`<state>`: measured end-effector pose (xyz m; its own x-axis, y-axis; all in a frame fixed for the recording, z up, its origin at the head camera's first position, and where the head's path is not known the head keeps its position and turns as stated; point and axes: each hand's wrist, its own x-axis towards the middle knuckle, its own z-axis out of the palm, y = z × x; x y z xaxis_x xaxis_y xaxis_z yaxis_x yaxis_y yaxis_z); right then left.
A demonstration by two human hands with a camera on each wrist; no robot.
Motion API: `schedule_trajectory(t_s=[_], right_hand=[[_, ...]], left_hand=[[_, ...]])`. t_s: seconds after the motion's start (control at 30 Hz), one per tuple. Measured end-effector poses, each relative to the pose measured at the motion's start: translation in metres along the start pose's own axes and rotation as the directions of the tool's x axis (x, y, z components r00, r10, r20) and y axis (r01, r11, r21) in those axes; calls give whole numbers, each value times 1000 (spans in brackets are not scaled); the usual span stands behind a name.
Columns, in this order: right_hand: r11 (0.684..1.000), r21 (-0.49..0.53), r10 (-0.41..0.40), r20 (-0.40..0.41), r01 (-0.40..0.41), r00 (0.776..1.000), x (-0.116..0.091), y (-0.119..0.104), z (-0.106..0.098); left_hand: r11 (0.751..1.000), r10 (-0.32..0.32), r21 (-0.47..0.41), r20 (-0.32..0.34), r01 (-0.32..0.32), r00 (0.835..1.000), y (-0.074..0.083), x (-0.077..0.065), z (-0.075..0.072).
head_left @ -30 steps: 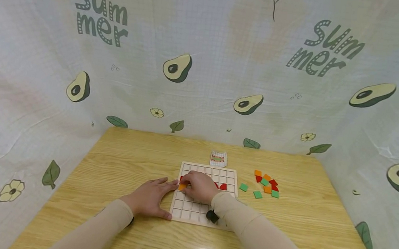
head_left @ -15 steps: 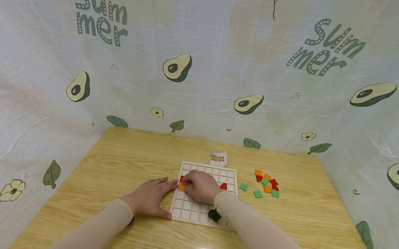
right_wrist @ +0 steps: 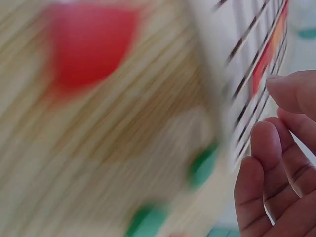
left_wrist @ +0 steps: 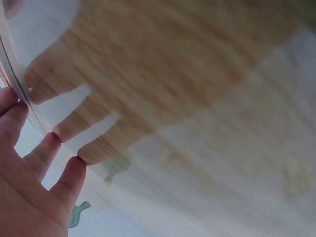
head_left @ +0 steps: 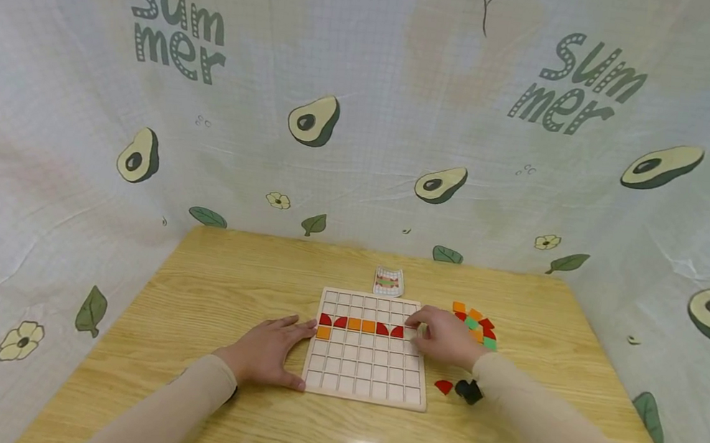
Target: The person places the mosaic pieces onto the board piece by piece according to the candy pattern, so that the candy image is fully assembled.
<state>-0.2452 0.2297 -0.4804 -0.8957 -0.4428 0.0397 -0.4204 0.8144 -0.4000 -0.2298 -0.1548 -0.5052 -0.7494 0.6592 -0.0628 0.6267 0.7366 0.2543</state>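
A pale wooden grid board [head_left: 363, 388] lies flat on the table. One of its rows holds red quarter-round tiles [head_left: 397, 331] at both ends and orange square tiles [head_left: 361, 325] in the middle. Just below that row's left end sits another orange square tile [head_left: 323, 333]. My left hand [head_left: 270, 350] rests with spread fingers against the board's left edge, its fingertips [left_wrist: 74, 163] on the tabletop. Over the board's right edge is my right hand [head_left: 447, 338], fingers loosely bent and thumb apart, with nothing between them in the right wrist view.
Behind the board lies a small printed pattern card [head_left: 389, 283]. Loose orange, red and green tiles [head_left: 474, 315] are gathered to the right, partly behind my right hand. A single red quarter-round tile [head_left: 444, 387] lies right of the board. Patterned cloth [head_left: 377, 130] surrounds the table.
My right hand has moved from the board's left part to its right edge, uncovering the tile row and the lone red tile. The left hand has stayed in place.
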Motion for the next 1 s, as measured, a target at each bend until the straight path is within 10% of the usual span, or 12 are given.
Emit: schedule_trajectory(t_s=[0.33,1.0], right_hand=[[994,-69,76,-78,-81,994,-53,62,-18],[993,-109,27,-81,-36,996,-60,72,-12]], left_hand=[[1000,-1,-13,7,1,1000,1,-1,-2],[1000,3,2,4,-3,1000,-1,1,3]])
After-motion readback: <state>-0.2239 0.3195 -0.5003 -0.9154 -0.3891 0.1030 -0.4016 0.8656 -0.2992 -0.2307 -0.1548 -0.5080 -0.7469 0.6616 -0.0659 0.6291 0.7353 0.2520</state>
